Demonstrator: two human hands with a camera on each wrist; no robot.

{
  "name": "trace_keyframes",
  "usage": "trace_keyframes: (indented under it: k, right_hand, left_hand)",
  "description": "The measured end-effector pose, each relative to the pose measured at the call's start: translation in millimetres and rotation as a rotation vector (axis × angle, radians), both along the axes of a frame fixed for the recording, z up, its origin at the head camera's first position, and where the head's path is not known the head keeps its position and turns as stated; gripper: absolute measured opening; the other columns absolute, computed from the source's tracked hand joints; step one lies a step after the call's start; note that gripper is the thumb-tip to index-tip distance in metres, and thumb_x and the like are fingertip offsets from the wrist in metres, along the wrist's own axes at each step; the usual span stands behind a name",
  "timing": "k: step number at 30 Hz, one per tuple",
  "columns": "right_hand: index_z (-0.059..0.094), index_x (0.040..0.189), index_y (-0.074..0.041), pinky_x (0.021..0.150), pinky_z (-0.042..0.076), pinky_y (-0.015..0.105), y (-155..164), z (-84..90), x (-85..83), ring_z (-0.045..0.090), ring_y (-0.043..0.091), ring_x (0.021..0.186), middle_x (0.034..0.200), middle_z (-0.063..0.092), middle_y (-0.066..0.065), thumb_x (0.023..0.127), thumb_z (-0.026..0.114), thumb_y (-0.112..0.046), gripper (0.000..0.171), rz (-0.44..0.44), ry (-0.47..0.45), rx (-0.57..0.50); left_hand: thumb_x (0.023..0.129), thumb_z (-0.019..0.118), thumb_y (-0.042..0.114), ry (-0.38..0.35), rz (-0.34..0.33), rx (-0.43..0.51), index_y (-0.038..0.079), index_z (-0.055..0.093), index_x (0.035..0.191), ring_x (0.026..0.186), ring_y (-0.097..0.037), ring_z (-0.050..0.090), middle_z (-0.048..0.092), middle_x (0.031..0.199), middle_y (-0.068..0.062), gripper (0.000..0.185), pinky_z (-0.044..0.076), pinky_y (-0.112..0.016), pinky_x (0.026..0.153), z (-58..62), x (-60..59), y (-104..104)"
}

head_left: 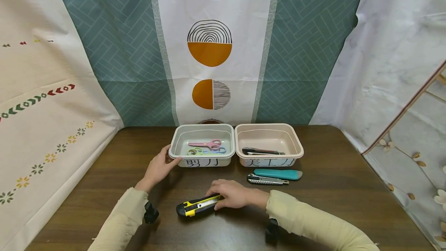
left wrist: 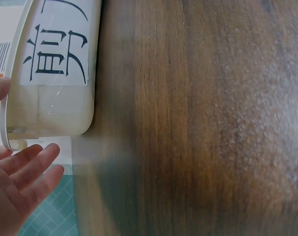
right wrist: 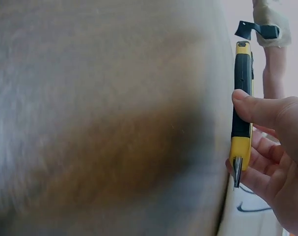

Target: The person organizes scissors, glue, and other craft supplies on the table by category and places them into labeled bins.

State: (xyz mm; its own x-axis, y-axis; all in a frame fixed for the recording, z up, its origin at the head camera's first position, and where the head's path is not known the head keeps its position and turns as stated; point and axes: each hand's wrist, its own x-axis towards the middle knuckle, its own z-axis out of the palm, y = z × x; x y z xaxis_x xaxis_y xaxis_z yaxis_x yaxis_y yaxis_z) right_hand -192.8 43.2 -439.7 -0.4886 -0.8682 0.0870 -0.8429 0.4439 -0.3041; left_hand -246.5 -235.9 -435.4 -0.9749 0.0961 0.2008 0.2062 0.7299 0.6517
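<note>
Your right hand (head_left: 232, 194): fingers curled around the yellow-black knife (head_left: 198, 205) on the desk (head_left: 348, 189).
Your left hand (head_left: 158, 167): fingers straight, touching the grey bin (head_left: 175, 142).

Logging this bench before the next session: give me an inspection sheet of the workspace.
Surface: dark wooden table, bare around the bins.
Job's things: black-and-yellow utility knife lying on the table near the front; in the right wrist view its blade tip shows.
Clutter: grey bin holding coloured scissors; pink bin holding a dark knife; teal knife and silver knife lying on the table in front of the pink bin.
Hands: right hand grips the black-and-yellow utility knife; left hand touches the grey bin's left corner, fingers straight.
Cables: nothing seen.
Surroundings: patterned cloth backdrops hang behind and at both sides.
</note>
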Motion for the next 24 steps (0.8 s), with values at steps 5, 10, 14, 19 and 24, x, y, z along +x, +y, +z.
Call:
trace_keyframes:
  k: [5,10,14,19,24]
  right_hand:
    - [0.062,0.112,-0.018,0.068,0.035,0.012,10,10.1,-4.7,0.044,0.001,0.081,0.095,0.054,-0.009,0.077,0.072,-0.028,0.037,-0.041,0.008,-0.006]
    - [0.063,0.111,-0.017,0.07,0.037,0.015,22,22.5,-9.6,0.046,0.002,0.084,0.097,0.055,-0.008,0.077,0.073,-0.026,0.037,-0.083,-0.002,-0.012]
    - [0.063,0.112,-0.017,0.069,0.039,0.018,34,32.5,-13.6,0.047,0.004,0.085,0.097,0.055,-0.007,0.077,0.072,-0.026,0.037,-0.116,0.003,-0.007]
    - [0.063,0.112,-0.015,0.068,0.04,0.021,50,42.5,-19.9,0.046,0.005,0.081,0.098,0.055,-0.006,0.076,0.073,-0.025,0.038,-0.129,0.044,-0.027]
    - [0.063,0.11,-0.014,0.069,0.04,0.023,62,53.9,-26.5,0.046,0.007,0.08,0.097,0.056,-0.006,0.076,0.073,-0.022,0.035,-0.144,0.062,-0.057]
  left_hand:
    - [0.085,0.059,0.044,0.002,-0.003,-0.005,0.0,0.032,0.136,0.095,-0.027,0.058,0.055,0.117,-0.019,0.073,0.046,-0.044,0.078,0.4,-0.2,1]
    - [0.085,0.059,0.044,0.004,-0.006,-0.009,0.0,0.031,0.136,0.094,-0.027,0.059,0.055,0.117,-0.019,0.073,0.047,-0.043,0.076,1.5,0.0,1]
    - [0.085,0.059,0.043,0.014,-0.011,-0.011,0.0,0.032,0.136,0.093,-0.027,0.059,0.056,0.115,-0.019,0.072,0.047,-0.043,0.076,2.3,-0.2,1]
    - [0.084,0.06,0.043,0.021,-0.013,-0.014,0.0,0.033,0.135,0.093,-0.027,0.059,0.057,0.114,-0.019,0.072,0.046,-0.043,0.076,2.1,-0.5,1]
    - [0.084,0.061,0.043,0.023,-0.01,-0.009,0.0,0.034,0.135,0.092,-0.027,0.059,0.057,0.113,-0.018,0.071,0.046,-0.043,0.076,1.9,-0.5,0]
